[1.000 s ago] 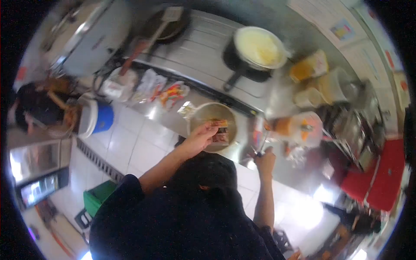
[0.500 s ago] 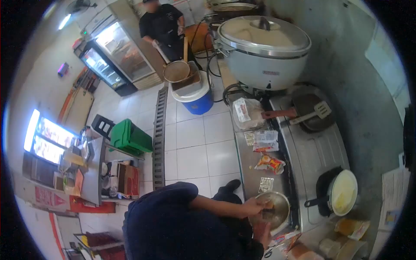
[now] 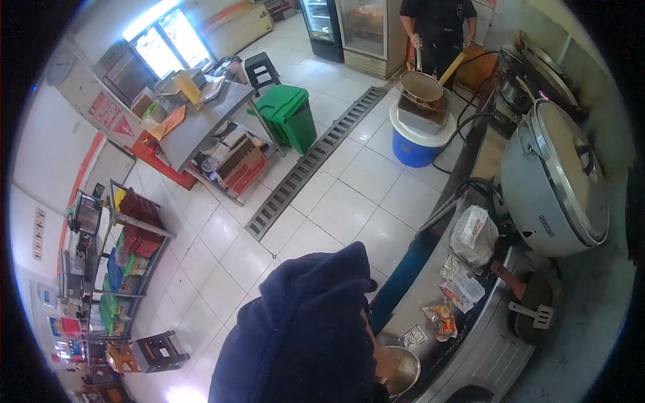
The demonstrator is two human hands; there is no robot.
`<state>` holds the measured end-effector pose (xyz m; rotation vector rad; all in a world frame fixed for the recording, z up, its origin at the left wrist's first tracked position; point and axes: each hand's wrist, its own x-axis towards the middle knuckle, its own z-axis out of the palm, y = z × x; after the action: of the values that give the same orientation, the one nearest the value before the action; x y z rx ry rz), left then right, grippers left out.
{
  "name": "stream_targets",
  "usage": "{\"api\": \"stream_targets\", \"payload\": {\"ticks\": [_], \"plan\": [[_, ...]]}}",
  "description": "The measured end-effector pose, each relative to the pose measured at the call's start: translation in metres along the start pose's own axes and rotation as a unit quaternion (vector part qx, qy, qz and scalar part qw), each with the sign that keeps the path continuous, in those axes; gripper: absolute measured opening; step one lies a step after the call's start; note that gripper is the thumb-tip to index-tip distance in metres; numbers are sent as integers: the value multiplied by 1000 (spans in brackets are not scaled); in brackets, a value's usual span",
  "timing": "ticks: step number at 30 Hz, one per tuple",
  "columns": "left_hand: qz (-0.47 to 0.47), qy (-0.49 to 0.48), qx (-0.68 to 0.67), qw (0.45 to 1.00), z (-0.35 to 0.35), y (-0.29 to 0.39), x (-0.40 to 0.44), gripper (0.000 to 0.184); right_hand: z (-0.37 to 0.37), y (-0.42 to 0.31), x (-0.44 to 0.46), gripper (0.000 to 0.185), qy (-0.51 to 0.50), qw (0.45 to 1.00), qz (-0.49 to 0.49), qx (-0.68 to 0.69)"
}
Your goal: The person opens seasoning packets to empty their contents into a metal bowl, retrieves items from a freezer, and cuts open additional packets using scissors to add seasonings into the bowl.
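My left hand [image 3: 385, 363] is at the near rim of a round metal bowl [image 3: 408, 371] on the steel counter. My dark sleeve and body cover part of it, and its fingers do not show clearly. The inside of the bowl is mostly hidden too. Beyond the bowl lie a small silver sachet [image 3: 412, 336] and a red and yellow food packet [image 3: 441, 320]. My right hand is out of sight behind my body.
Clear plastic packs [image 3: 462, 287] and a bagged container [image 3: 474, 236] line the counter. A white slotted spatula [image 3: 534, 314] rests across a dark pan. Further back stands a large rice cooker [image 3: 547, 181]. Across the floor, a co-worker [image 3: 440, 27] holds a strainer [image 3: 421, 87] over a tray.
My view has swung left and tilted, so the counter and bowl sit lower right. My right hand has left the view, and my left hand is now largely covered.
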<state>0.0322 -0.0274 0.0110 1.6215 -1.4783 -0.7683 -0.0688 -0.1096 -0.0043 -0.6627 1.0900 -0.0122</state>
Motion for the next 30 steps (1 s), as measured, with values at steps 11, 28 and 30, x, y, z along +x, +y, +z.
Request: {"api": "stream_targets", "payload": {"ticks": [11,28,30], "plan": [[-28,-56,85,994,4,-32,4,21,8,18,-1,37,8,991,-37,129],[-166,-122,-14,979,12,-32,14,27,-30,54,-6,36,150,909,-139,-364],[-356,-17,-85,930,69,-53,14,31,-10,42,-17,35,170,951,-108,-233]]}}
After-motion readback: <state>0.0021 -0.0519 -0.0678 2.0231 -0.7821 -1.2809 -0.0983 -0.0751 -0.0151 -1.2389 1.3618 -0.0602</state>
